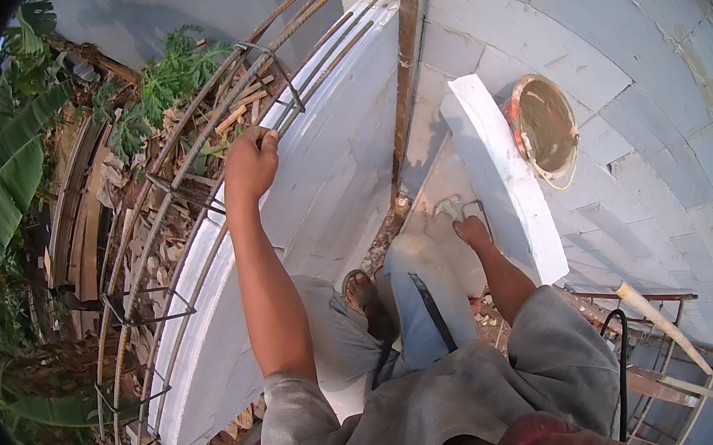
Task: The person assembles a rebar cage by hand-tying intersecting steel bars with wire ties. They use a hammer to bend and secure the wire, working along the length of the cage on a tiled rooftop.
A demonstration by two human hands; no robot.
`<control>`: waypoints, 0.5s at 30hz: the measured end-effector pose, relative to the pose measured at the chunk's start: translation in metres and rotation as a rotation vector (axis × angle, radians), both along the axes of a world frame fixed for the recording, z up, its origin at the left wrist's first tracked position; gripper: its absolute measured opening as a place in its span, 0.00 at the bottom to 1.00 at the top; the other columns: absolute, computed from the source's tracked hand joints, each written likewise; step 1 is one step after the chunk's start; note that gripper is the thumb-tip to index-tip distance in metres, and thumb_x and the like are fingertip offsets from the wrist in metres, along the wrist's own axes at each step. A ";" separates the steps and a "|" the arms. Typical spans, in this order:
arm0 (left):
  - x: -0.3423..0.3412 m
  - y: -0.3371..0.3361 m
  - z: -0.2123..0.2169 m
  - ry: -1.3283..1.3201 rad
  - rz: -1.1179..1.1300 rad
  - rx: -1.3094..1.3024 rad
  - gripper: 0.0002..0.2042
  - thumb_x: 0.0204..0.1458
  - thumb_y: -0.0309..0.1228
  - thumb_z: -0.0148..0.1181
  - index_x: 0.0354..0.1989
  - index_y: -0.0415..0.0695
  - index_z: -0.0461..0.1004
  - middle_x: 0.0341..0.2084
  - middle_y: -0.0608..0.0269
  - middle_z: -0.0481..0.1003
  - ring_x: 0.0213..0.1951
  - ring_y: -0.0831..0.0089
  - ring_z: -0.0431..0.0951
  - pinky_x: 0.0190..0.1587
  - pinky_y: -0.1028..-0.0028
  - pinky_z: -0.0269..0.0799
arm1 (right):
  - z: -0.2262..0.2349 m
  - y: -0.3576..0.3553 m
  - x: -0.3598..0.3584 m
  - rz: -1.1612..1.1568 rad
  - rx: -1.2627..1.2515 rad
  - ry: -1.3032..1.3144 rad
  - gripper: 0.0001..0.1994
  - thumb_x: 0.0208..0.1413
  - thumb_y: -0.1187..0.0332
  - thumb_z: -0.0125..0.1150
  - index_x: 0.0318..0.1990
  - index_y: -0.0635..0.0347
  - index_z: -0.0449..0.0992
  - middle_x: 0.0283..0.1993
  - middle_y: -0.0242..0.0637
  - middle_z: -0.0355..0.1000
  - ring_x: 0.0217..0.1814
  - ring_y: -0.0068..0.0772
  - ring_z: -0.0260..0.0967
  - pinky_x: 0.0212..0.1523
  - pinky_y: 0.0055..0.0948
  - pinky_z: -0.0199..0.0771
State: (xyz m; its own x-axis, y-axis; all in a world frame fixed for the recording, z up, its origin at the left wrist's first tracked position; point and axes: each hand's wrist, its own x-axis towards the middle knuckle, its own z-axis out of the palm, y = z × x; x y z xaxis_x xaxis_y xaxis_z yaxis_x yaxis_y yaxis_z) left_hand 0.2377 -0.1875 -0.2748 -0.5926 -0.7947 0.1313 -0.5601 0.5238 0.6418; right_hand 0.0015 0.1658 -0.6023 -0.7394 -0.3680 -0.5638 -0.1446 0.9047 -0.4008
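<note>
My left hand (253, 160) is closed around a thin steel reinforcing bar (220, 232) that runs along the top of a low white block wall (269, 202). This bar belongs to a cage of bars (170, 187) tied with square stirrups. Lower down and to the right, my right hand (471, 231) is closed on a hammer (448, 207), its pale metal head showing beyond my fingers. The handle is mostly hidden by the hand. Just right of it is a long white block slab (508, 186), beside a bucket (545, 124) holding grey mortar.
An upright wooden board (408, 65) stands at the wall corner. A taller block wall (630, 127) curves round the right. Scaffolding (667, 362) is at lower right. Beyond the low wall lie timber planks (85, 220), debris and banana leaves (3, 208). My sandalled foot (369, 305) shows below.
</note>
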 end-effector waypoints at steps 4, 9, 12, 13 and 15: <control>-0.009 -0.014 0.013 -0.191 -0.149 -0.073 0.14 0.56 0.37 0.57 0.35 0.35 0.76 0.22 0.55 0.75 0.25 0.66 0.76 0.34 0.67 0.70 | 0.019 0.002 -0.002 -0.117 -0.120 -0.179 0.28 0.47 0.54 0.55 0.45 0.77 0.72 0.41 0.64 0.74 0.47 0.60 0.73 0.48 0.45 0.71; -0.012 -0.032 0.023 -0.192 -0.232 -0.182 0.13 0.52 0.36 0.61 0.32 0.37 0.78 0.20 0.53 0.74 0.27 0.65 0.74 0.36 0.66 0.69 | 0.089 -0.001 0.035 -0.004 -0.354 0.220 0.22 0.54 0.55 0.56 0.48 0.65 0.73 0.35 0.54 0.75 0.38 0.54 0.74 0.41 0.44 0.70; -0.015 -0.046 0.025 -0.134 -0.273 0.024 0.14 0.48 0.38 0.61 0.36 0.41 0.80 0.26 0.53 0.79 0.30 0.61 0.77 0.38 0.64 0.71 | 0.147 -0.021 0.066 0.075 -0.742 0.132 0.19 0.60 0.56 0.55 0.47 0.64 0.71 0.28 0.46 0.72 0.31 0.39 0.71 0.34 0.36 0.68; -0.021 -0.051 0.027 -0.147 -0.307 0.136 0.14 0.48 0.39 0.61 0.35 0.41 0.80 0.25 0.55 0.78 0.29 0.64 0.76 0.37 0.65 0.70 | 0.166 -0.034 0.074 0.126 -0.739 0.017 0.18 0.61 0.55 0.54 0.47 0.63 0.71 0.27 0.44 0.71 0.30 0.34 0.69 0.33 0.34 0.67; -0.026 -0.055 0.029 -0.202 -0.325 0.221 0.15 0.46 0.40 0.62 0.35 0.41 0.81 0.23 0.58 0.78 0.27 0.67 0.75 0.34 0.66 0.69 | 0.204 -0.061 0.096 0.249 -0.804 -0.157 0.18 0.63 0.55 0.54 0.46 0.62 0.70 0.27 0.37 0.66 0.28 0.25 0.62 0.31 0.29 0.64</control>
